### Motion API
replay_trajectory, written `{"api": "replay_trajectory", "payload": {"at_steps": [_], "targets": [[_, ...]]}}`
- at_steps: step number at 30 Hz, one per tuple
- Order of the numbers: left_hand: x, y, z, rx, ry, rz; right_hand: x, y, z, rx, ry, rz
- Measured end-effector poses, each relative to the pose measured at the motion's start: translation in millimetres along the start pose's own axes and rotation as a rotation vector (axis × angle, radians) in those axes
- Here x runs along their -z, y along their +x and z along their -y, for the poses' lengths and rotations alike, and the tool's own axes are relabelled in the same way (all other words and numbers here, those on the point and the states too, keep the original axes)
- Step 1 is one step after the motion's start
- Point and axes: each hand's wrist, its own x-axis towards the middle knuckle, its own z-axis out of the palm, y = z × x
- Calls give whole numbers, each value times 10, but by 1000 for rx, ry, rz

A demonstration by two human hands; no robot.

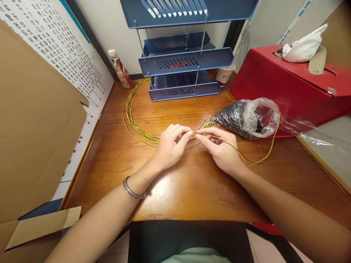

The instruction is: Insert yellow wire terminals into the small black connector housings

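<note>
My left hand (pixel 174 142) is closed in a pinch on thin yellow and dark wire, its thumb and forefinger pressed together. Close by on the right, my right hand (pixel 221 146) pinches the wire too, fingertips almost meeting those of the left. From the right hand a loose wire (pixel 270 153) loops out over the table and up to a clear plastic bag (pixel 263 109) with black contents. Beneath and behind both hands lies a coil of yellow wire (pixel 130 117), curving round to the far left. Whatever small part sits between the fingertips is too small to make out.
A blue tiered rack (pixel 185 93) stands at the back of the wooden table (pixel 164 193). Left of it is a drink bottle (pixel 120 69); a paper cup (pixel 225 75) stands behind its right end. A red tissue box (pixel 287 95) fills the right, cardboard (pixel 35 120) the left.
</note>
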Motion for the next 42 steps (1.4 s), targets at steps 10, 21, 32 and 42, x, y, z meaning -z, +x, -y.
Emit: {"api": "replay_trajectory", "payload": {"at_steps": [10, 21, 32, 42], "targets": [[5, -1, -27, -18, 28, 29, -10, -18, -5, -21, 41, 13], [9, -24, -16, 61, -34, -52, -13, -28, -1, -55, 67, -1], [-12, -29, 0, -118, 3, -53, -4, -11, 3, -84, 119, 19], [-21, -23, 36, -134, 39, -74, -11, -22, -16, -64, 110, 21]]}}
